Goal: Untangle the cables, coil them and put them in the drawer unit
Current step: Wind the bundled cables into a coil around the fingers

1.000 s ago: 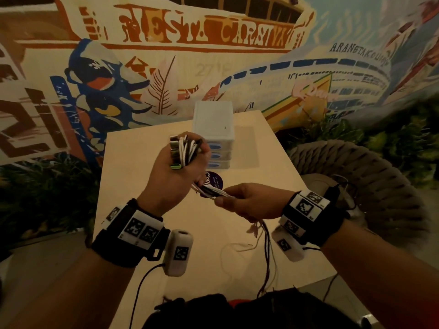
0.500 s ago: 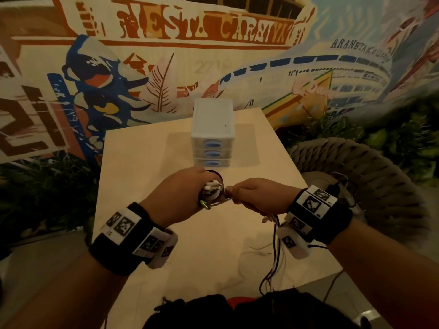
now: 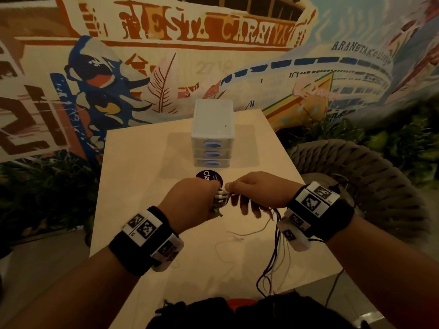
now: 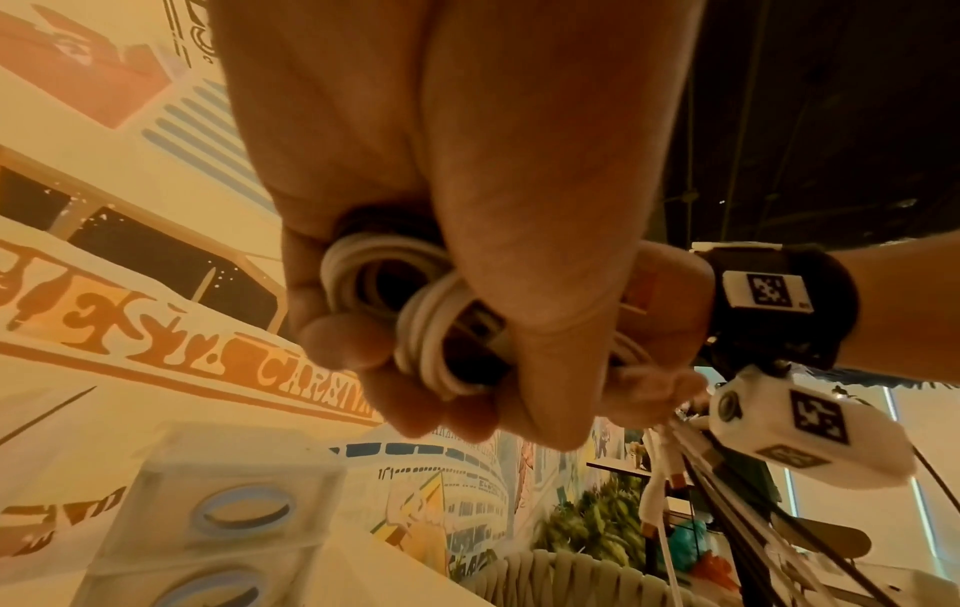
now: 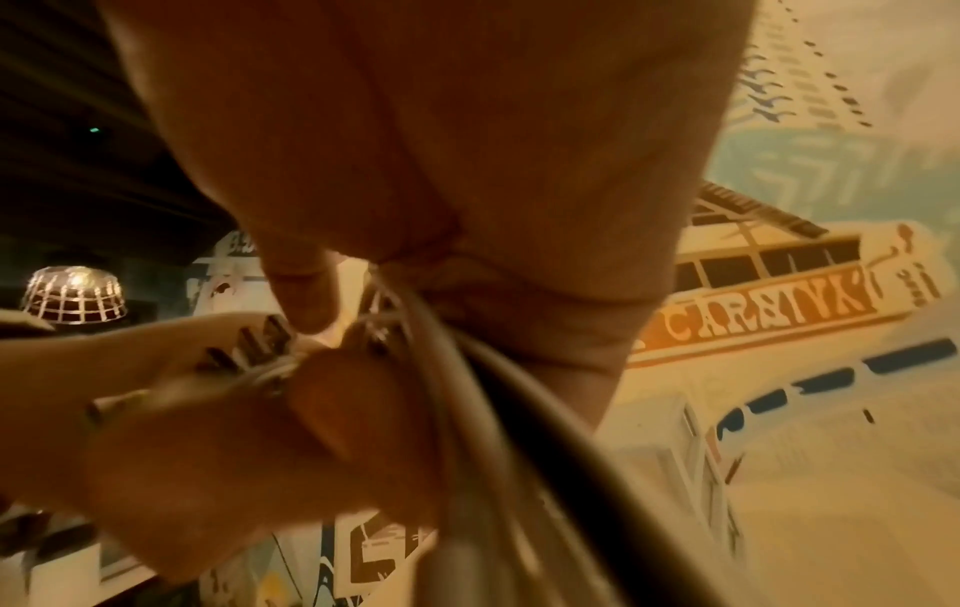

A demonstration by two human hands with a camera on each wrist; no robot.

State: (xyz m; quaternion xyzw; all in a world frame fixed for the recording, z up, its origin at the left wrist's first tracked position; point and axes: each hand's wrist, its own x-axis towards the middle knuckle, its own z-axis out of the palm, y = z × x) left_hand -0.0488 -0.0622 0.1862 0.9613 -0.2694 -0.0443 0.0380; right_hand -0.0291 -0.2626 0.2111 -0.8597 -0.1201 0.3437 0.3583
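Note:
My left hand (image 3: 190, 205) grips a tight coil of white and dark cables (image 3: 221, 198) above the table; the wrist view shows white loops (image 4: 431, 341) wrapped in its fingers (image 4: 337, 341). My right hand (image 3: 251, 193) pinches the cable strands right beside the coil, and the loose tails (image 3: 273, 252) hang from it down past the table's front edge. In the right wrist view the strands (image 5: 467, 394) run under my thumb (image 5: 301, 287). The white three-drawer unit (image 3: 212, 134) with blue handles stands behind my hands, all drawers closed.
A thin white cable (image 3: 235, 238) lies loose on the light wooden table (image 3: 142, 186). A round purple sticker (image 3: 209, 178) sits in front of the drawer unit. A woven grey chair (image 3: 356, 176) stands at the right, plants and a painted wall behind.
My left hand dropped from raised height to just above the table with the coil. My right hand closed in beside it, and the hanging tails look shorter.

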